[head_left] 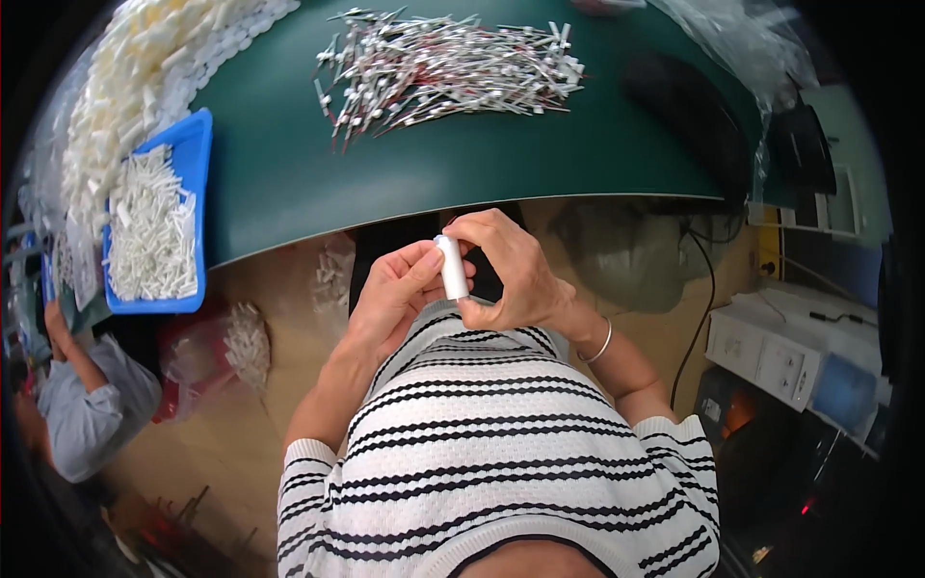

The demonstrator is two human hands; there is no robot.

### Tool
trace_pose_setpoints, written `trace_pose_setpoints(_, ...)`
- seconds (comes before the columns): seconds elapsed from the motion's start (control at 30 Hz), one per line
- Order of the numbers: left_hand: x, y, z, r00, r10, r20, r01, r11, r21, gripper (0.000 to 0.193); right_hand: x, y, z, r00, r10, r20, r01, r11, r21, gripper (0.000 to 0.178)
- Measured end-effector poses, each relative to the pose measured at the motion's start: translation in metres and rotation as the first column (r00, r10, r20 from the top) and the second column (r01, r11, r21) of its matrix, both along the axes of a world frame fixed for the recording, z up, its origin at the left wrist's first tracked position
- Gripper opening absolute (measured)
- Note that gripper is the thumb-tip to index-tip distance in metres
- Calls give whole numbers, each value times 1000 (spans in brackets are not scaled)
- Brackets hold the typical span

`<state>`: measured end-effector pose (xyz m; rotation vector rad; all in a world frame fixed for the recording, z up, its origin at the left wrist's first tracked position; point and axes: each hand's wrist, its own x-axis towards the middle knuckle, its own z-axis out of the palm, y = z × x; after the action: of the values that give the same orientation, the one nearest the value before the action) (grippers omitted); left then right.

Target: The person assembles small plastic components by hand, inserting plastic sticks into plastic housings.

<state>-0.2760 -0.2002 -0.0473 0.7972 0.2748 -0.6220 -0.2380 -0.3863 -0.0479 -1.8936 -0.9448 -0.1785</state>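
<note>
A short white cylinder (453, 270) is held between my two hands, just in front of my body and below the table's near edge. My left hand (397, 289) pinches its side with thumb and fingers. My right hand (511, 270) spans its length, with the index finger at the upper end and the thumb at the lower end. Fingers hide part of the upper end. Beyond the hands, a pile of thin wire leads with white connectors (453, 72) lies on the green table (405, 169).
At the left edge a blue tray (203, 207) holds many small white sticks, beside a heap of white cylinders (125, 77). A dark elongated object (684, 116) and clear plastic (742, 39) lie at the right. Another person (96, 405) sits at far left. White boxes (771, 342) stand right.
</note>
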Motion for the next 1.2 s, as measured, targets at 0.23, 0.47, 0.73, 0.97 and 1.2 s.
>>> trace_pose_setpoints(0.23, -48, 46, -34, 971, 230, -64, -230, 973, 9, 28, -10, 63, -24, 957, 228, -180, -232, 973, 0, 60)
trace_pose_setpoints(0.47, -99, 141, -171, 930, 356, 95, -310, 616, 724, 28, 31, 160, -128, 639, 440, -631, -656, 740, -149, 56)
trace_pose_setpoints(0.73, -96, 206, -210, 960, 155, 233, -98, -594, 799, 67, 79, 259, -224, 842, 413, -348, -536, 717, -445, 34)
trace_pose_setpoints(0.97, -185, 163, -183, 783, 555, 280, -261, -116, 958, 20, 76, 283, -260, 862, 415, -290, -504, 751, -425, 30)
trace_pose_setpoints(1.2, -273, 94, -166, 428, 811, 399, -346, -261, 901, 24, 52, 310, -265, 878, 440, -189, -479, 789, -385, 27)
